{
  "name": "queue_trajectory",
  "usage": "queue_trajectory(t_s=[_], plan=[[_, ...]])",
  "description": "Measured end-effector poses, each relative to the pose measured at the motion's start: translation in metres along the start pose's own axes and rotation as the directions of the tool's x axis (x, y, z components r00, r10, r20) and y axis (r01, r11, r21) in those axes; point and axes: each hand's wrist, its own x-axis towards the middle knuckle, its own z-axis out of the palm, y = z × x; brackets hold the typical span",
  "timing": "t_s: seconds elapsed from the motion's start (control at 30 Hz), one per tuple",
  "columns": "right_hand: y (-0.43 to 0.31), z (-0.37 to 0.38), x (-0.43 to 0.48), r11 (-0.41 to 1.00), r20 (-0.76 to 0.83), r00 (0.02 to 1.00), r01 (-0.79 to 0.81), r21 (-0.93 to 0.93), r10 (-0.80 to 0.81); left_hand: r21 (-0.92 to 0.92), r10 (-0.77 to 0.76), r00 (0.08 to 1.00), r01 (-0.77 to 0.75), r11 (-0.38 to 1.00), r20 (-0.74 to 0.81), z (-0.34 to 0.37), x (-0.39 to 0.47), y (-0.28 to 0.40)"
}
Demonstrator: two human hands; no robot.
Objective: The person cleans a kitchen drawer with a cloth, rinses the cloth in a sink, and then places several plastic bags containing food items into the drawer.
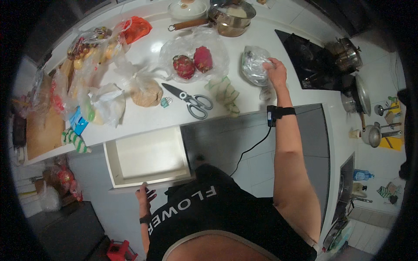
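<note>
My right hand has its fingers on the right side of a clear plastic-wrapped bundle on the white counter. What the plastic covers is hard to make out. Low in the view, my left hand is at the front of a pulled-out white drawer, its thumb against the front edge and its fingers apart. The drawer's visible inside holds nothing. Between the hands, grey-handled kitchen scissors lie on the counter beside a crumpled green-striped cloth. Two dragon fruits rest on a clear plastic bag.
A tied bag of brown food and a teal binder clip sit left of the scissors. Bagged fruit crowds the far left. A metal pot stands at the back, a black cooktop at the right. A black cable hangs from my right wrist.
</note>
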Motion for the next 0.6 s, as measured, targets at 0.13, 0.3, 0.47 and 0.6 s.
queue_trajectory(t_s=[0.13,0.3,0.47,0.6], plan=[[-0.007,-0.053,0.003,0.72,0.116,0.993,-0.062,0.691,-0.025,0.181,0.025,0.991,-0.05,0.982,0.134,-0.009,-0.014,0.006],[-0.009,-0.092,-0.018,0.122,0.249,0.968,-0.248,0.961,0.004,0.546,-0.073,0.972,-0.062,0.836,0.223,-0.032,-0.024,0.034],[0.004,-0.115,-0.032,-0.156,0.285,0.887,-0.36,0.92,-0.365,0.576,0.056,0.949,-0.235,0.782,0.311,-0.021,-0.055,0.089],[-0.009,-0.123,-0.043,-0.134,0.331,0.91,-0.372,0.919,-0.25,0.403,0.348,0.743,-0.624,0.67,0.572,0.027,-0.131,0.151]])
